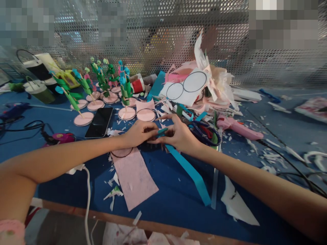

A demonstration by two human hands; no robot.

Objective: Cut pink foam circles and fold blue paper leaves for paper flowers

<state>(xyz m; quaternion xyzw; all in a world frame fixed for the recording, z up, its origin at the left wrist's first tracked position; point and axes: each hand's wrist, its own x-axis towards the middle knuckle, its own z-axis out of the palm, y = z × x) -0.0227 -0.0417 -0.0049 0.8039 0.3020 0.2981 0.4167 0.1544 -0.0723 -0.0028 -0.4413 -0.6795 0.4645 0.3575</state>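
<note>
My left hand and my right hand meet over the middle of the blue table. Both pinch the near end of a long blue paper strip, which trails toward me and to the right. A small rolled bit of the same blue shows between the fingertips. Under my left wrist lies a pink paper sheet. A black phone rests just left of my left hand.
Several paper flowers on pink round bases stand at the back left. A pile of paper scraps sits behind my hands. A pink glue gun lies to the right, cables beyond it. Scissors lie beside my right hand.
</note>
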